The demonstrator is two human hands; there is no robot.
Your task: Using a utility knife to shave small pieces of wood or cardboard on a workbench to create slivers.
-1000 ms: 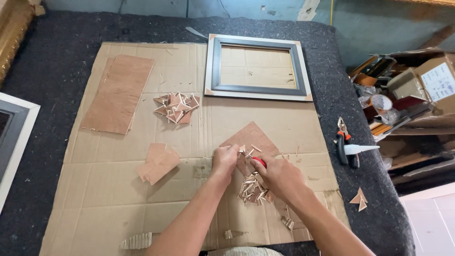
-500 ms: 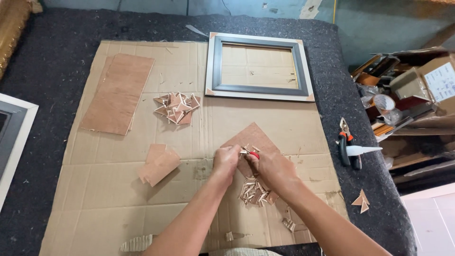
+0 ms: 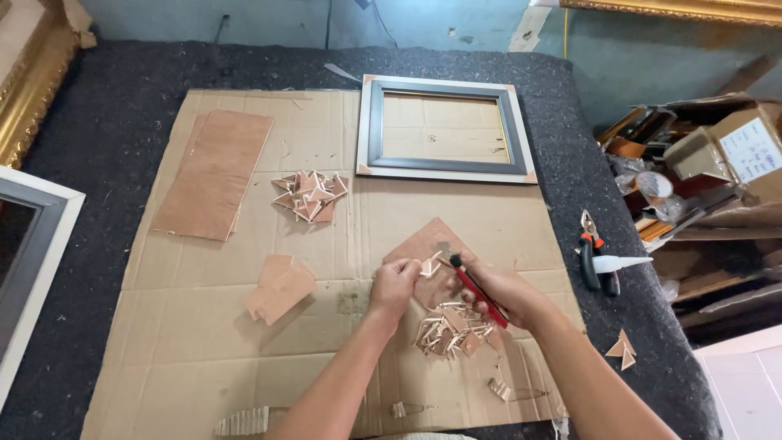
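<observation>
Dark felt-covered table (image 3: pixel 122 114), with a flattened cardboard sheet (image 3: pixel 204 358) spread over most of it. Near edge of the cardboard runs out of view at the bottom; both forearms are cut off there too.

Left hand (image 3: pixel 394 287) sits near the middle of the cardboard, fingers curled narrow, pinching a small triangular offcut (image 3: pixel 429 266) at its tip. Most of the piece is hidden behind thumb and forefinger; its shape is hard to make out.

Right hand (image 3: pixel 498 292) is closed around a red utility knife (image 3: pixel 477 292), blade end pointing up-left, just beside the offcut. Whether the blade touches it cannot be told. Handle's rear is buried in the palm.

Both hands hover over a brown board piece (image 3: pixel 423 244), partly covered by them. Just below the fingers lies a pile of cut triangles (image 3: pixel 448 332). A second pile (image 3: pixel 311 195) lies toward the far edge, beside a grey picture frame (image 3: pixel 444 126) at the far right corner of the cardboard. Pliers (image 3: pixel 593 261) rest on the felt off the right edge.
</observation>
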